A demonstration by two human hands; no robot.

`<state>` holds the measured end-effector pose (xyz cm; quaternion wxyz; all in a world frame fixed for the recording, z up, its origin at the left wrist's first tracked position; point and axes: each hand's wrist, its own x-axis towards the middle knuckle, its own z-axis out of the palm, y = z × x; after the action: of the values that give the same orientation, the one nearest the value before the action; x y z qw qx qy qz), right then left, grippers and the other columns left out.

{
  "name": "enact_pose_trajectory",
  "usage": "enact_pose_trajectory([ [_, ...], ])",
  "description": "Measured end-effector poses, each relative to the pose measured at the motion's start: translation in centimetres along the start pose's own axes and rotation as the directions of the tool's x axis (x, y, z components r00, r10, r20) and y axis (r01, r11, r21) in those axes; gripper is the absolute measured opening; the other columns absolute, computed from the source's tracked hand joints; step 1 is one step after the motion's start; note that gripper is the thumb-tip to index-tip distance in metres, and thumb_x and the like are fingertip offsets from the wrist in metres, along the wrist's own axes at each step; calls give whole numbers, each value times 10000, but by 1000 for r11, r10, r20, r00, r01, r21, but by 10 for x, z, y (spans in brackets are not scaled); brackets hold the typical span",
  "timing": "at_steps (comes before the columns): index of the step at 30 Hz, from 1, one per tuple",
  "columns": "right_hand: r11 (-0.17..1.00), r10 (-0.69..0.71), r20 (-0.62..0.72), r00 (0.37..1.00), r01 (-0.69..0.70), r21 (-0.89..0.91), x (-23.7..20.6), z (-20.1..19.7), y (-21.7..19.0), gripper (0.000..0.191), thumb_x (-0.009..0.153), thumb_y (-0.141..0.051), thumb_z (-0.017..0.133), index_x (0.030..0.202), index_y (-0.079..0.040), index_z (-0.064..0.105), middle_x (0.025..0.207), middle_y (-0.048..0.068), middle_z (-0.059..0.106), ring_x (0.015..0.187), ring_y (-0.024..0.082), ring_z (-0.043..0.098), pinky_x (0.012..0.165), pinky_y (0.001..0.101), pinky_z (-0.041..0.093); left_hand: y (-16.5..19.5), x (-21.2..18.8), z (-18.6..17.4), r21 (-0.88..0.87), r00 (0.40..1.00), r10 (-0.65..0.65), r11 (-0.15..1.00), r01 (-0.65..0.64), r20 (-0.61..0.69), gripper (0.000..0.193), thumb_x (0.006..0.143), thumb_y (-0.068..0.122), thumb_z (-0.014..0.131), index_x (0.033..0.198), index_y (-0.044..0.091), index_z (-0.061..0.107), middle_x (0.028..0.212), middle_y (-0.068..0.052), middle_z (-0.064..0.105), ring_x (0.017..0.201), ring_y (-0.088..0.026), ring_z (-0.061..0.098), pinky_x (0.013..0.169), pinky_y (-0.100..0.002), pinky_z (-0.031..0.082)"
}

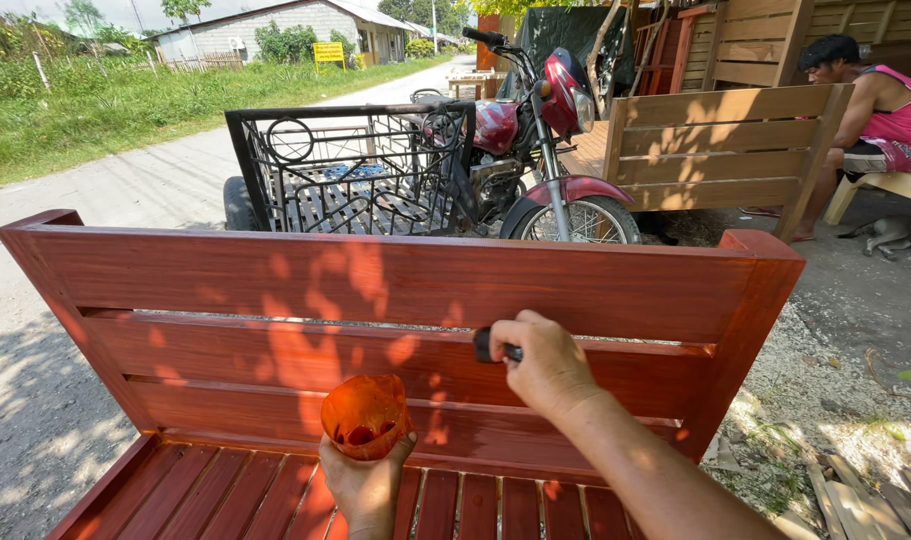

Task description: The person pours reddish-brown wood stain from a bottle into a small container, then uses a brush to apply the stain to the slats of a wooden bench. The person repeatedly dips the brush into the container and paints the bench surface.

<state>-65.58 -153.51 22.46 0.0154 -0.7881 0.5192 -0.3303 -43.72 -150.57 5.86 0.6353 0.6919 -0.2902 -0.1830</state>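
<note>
Head view: a red-stained wooden bench [396, 290] is seen from above and in front, its slatted back crossing the picture and its seat slats running along the bottom edge; the right hand [548, 362] is clenched around a dark brush [488, 345], whose dark end shows just left of the fingers and is held against the middle slat of the bench back; the bristles cannot be made out; the left hand [366, 485] is wrapped from below around a small orange plastic cup [365, 416], which is tilted so that its mouth is turned toward the camera, with dark red stain visible inside; the cup is held over the seat, low in front of the back slats and left of the brush hand; dappled shade is cast over the bench; behind the bench a red motorcycle [536, 120] is parked, joined to a black metal sidecar cage [356, 165]; to the right an unpainted wooden bench [716, 150] is stood; beyond it a person in a pink sleeveless top [891, 110] is seated, bent forward; a paved road [106, 190] is seen at left, bordered by grass.
</note>
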Motion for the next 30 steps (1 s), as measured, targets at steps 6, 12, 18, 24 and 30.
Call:
enact_pose_trajectory([
  [6,967,67,-126,990,-96,-235,-26,-64,76,133,780,-60,721,768,-191,743,867,63,685,857,326,689,759,461,564,-2,-9,9,-135,993,112,984,-114,-21,1040,472,190,999,1354,36,470,1349,-146,535,1215,-293,596,1050,-433,512],
  [12,886,223,-98,970,-243,-395,-45,-68,74,99,841,-108,710,835,-205,732,879,74,691,861,297,707,778,435,579,0,-16,5,-27,998,54,998,-54,10,1018,476,256,1003,1339,50,503,1304,-136,613,1207,-302,612,1047,-458,502],
  [18,968,-82,-218,973,129,214,-56,-34,35,111,742,-34,755,812,-93,693,867,56,716,811,225,731,756,338,575,8,-15,0,-5,999,46,999,-46,0,1062,455,298,1003,1362,68,502,1301,-138,636,1198,-295,632,1065,-450,513],
  [24,881,-237,16,971,208,426,-88,30,17,168,722,38,740,831,-88,716,1039,69,643,859,213,730,735,330,597,8,-8,-13,110,998,-61,992,60,4,1096,504,289,1027,1410,87,444,1343,-159,558,1269,-326,529,1088,-484,453],
  [30,992,-126,276,953,116,52,-91,57,63,214,747,59,666,844,-131,659,1121,-5,630,888,243,718,759,370,600,6,-10,-18,37,998,-69,997,68,15,1086,502,287,994,1421,90,450,1351,-142,589,1275,-300,569,1108,-471,473],
])
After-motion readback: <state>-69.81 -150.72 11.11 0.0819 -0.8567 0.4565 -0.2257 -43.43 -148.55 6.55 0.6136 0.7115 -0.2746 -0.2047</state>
